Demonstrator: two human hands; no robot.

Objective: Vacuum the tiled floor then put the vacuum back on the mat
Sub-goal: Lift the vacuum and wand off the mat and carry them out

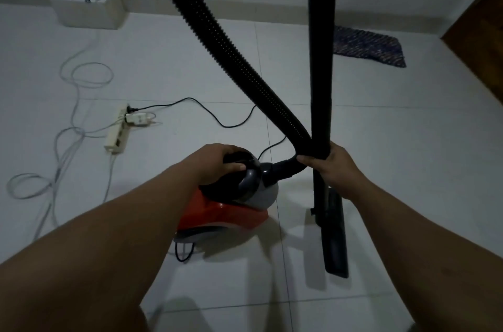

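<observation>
A red and grey canister vacuum (pixel 231 213) sits on the white tiled floor (pixel 190 59) in front of me. My left hand (pixel 217 165) grips the black handle on top of its body. My right hand (pixel 332 168) holds the upright black wand (pixel 321 59) together with the ribbed black hose (pixel 217 32) where they cross. The flat floor nozzle (pixel 334 236) rests on the tiles to the right of the body. A dark blue patterned mat (pixel 370 46) lies by the far wall at the right.
A white power strip (pixel 118 133) with the vacuum's black cord (pixel 206 108) plugged in lies left of centre, with loops of white cable (pixel 81 78) around it. A white box (pixel 89 8) holding small items stands at the far left wall. A brown door (pixel 481 32) is at the right.
</observation>
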